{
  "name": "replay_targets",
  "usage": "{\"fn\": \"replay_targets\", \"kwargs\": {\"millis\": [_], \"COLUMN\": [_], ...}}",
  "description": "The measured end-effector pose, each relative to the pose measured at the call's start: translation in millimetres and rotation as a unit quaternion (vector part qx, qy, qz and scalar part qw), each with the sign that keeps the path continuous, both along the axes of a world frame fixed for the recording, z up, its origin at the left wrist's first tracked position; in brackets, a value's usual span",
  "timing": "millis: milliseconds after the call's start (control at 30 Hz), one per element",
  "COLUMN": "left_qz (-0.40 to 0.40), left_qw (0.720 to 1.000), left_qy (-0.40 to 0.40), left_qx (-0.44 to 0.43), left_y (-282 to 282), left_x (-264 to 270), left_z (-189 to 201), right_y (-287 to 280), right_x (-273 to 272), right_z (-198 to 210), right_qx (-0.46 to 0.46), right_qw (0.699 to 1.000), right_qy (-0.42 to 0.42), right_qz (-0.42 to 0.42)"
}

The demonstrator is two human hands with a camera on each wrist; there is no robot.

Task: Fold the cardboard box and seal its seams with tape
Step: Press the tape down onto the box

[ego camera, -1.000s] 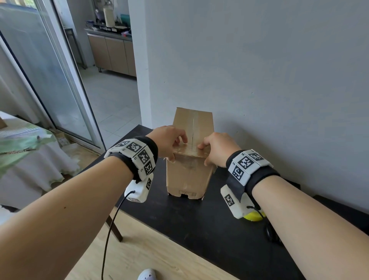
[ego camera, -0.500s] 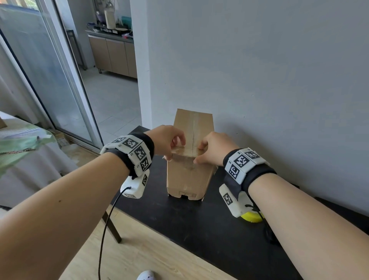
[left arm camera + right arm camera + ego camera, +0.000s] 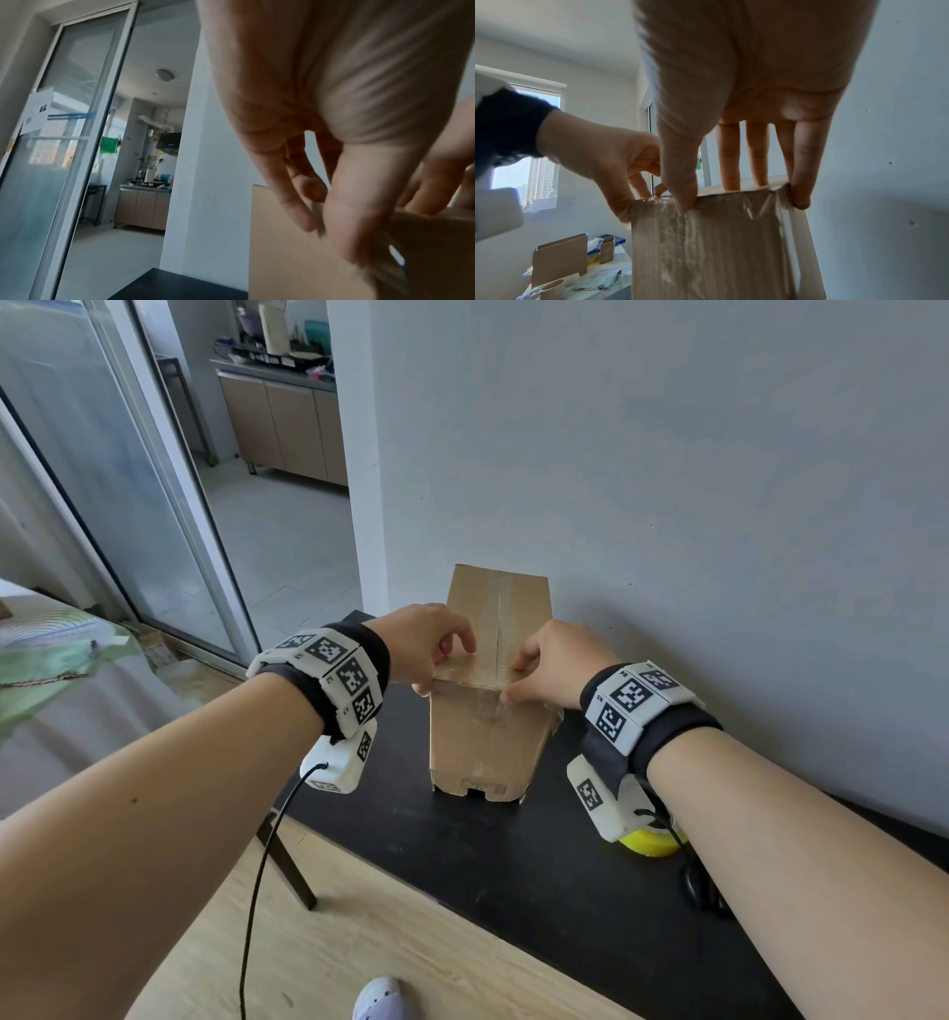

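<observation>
The plain brown corrugated cardboard box (image 3: 485, 737) stands on the matte black worktop (image 3: 513, 875), with clear glossy tape (image 3: 706, 223) showing whitish streaks across its near face. Both wrists wear black fabric bands carrying white blocks printed with black-and-white square marker patterns (image 3: 629, 698). At four o'clock from the box, a bright yellow rounded object (image 3: 648, 842) peeks out under the right wrist. The wall (image 3: 667, 480) at twelve o'clock is pale grey; the floor (image 3: 390, 963) at six o'clock is light wood-grain.
</observation>
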State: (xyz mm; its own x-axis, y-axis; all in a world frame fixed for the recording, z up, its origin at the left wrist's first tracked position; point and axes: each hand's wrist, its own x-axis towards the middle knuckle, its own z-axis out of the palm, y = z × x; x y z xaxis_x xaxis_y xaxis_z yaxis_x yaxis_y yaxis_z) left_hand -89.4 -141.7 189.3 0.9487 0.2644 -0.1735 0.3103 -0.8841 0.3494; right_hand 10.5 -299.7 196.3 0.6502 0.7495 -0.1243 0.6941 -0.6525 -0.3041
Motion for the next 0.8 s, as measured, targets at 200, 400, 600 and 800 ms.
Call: {"fn": "replay_targets", "kwargs": {"millis": [200,400,600,800], "left_qz": [-0.013,-0.019,-0.022,0.002], "left_qw": [1.0,0.999,0.998,1.0], "left_qy": [0.015,0.005,-0.013,0.003], "left_qx": [0.019,0.026,0.055,0.006], "left_y": [-2.7,-4.3,-8.7,-8.4], "left_x": [1.5,3.0,8.1,9.9], "left_z": [4.0,1.7,-2.5,2.9], "right_y": [-1.7,-4.3,-4.2,-7.2], "right_x": [1.2,0.6,2.7,9.7], "right_z": [-3.2,-4.5,-4.8,-1.9], "right_qx": [0.014,0.019,0.025,0.009], "right_qw": [1.0,1.0,1.0,0.999], "right_qy": [0.001,-0.003,0.001,0.04], "right_qz": [-0.004,0.001,-0.001,0.012]}}
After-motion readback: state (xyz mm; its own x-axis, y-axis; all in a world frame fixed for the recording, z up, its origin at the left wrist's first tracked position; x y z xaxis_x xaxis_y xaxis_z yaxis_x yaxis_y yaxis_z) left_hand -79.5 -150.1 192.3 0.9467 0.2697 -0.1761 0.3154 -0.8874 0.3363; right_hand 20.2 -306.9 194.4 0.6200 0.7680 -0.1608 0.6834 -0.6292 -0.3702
